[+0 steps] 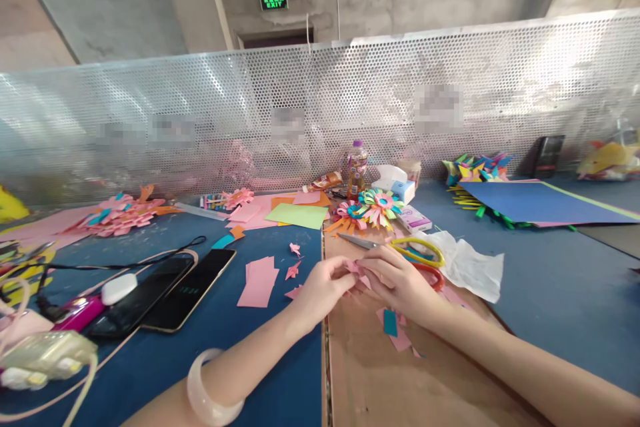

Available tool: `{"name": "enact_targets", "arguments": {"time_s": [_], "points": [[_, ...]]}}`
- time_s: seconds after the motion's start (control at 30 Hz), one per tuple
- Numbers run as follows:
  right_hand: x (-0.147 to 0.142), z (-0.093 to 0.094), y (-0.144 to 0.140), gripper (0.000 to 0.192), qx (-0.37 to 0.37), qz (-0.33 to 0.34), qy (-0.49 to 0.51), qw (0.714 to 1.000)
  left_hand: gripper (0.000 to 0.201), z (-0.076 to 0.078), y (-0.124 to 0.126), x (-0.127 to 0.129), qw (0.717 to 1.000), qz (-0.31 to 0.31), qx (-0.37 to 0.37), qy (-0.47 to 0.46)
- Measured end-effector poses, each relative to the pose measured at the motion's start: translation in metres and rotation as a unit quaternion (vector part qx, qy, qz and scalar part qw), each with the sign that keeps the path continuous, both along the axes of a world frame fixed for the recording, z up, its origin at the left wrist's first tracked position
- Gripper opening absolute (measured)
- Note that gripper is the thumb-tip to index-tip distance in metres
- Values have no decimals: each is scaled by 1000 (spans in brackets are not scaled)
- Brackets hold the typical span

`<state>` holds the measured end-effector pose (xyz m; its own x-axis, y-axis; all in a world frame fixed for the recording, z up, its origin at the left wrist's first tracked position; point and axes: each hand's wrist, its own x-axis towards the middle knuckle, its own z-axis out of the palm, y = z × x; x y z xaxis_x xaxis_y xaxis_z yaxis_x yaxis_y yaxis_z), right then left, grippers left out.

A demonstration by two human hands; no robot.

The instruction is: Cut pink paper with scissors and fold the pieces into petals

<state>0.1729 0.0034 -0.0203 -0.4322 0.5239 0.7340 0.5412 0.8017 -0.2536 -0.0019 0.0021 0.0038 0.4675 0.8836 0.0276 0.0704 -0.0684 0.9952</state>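
Observation:
Over the brown board (380,393), my left hand (324,287) and my right hand (397,280) meet with a small piece of pink paper (356,269) pinched between their fingers. How the paper is folded is too small to make out. Left of my left hand lie a few little folded pink paper pieces (294,271) and flat pink paper rectangles (258,283). Scissors (417,247) with yellow handles rest just beyond my right hand, and a red-orange handle (433,275) shows beside it. Below my hands are pink scraps and a blue paper scrap (390,323).
Two dark phones (190,293) and cables crowd the left. Paper flowers (380,205), a drink bottle (357,170) and a tissue box (400,188) stand at the back. White tissue (470,265) and large blue sheets (550,203) lie to the right, before a perforated metal screen (200,107).

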Motion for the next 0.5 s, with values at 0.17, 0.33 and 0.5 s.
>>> {"name": "enact_targets", "arguments": {"time_s": [0.17,0.33,0.5], "points": [[1,-1,0,19,10,0,-5,1000,7,-1,1,0,1000,1,-3,-4],[0,-1,1,17,4,-4,8,1000,9,0,0,0,1000,-3,-6,-10],[-1,0,0,15,0,-9,18,1000,10,0,0,1,1000,-6,-2,-12]]}}
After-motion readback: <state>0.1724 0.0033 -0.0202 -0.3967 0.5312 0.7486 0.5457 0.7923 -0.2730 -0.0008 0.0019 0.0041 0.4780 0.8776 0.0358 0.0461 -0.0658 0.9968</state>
